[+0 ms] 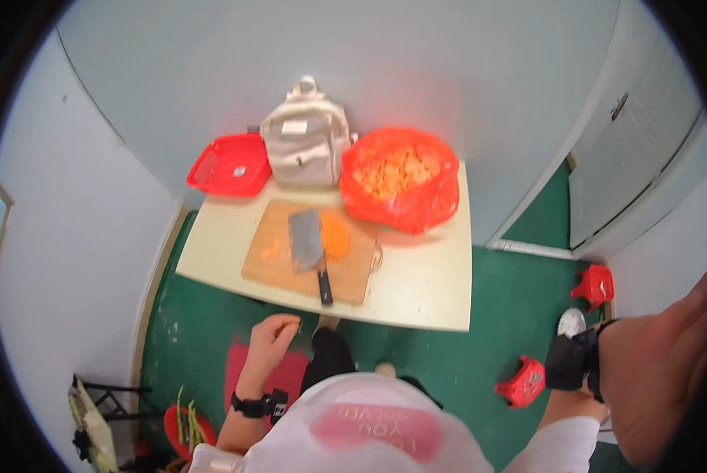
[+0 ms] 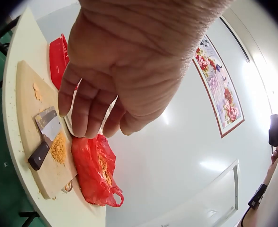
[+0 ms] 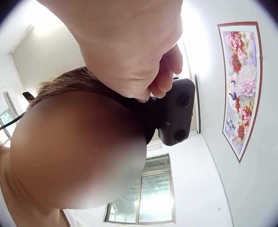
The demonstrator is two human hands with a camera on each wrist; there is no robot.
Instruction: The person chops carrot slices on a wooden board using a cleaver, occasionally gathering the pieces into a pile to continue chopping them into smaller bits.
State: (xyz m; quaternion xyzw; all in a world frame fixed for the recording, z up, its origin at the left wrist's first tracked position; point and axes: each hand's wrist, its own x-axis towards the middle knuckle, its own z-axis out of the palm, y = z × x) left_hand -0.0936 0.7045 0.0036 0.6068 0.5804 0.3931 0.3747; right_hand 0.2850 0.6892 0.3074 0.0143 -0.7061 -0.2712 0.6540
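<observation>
Right hand [image 3: 129, 54] — apparently on one camera [image 3: 177, 113]

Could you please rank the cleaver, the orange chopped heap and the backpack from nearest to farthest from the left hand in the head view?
1. Cleaver, on the cutting board.
2. Orange chopped heap, right of the cleaver.
3. Backpack, beyond the cutting board.

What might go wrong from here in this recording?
The cleaver lies on the cutting board, its black handle pointing toward the near edge of the table; a passing arm might knock it. The right hand is up at the head camera, so a nudge could shift the view. The red bag gapes open, holding many orange pieces, which may spill if bumped.
</observation>
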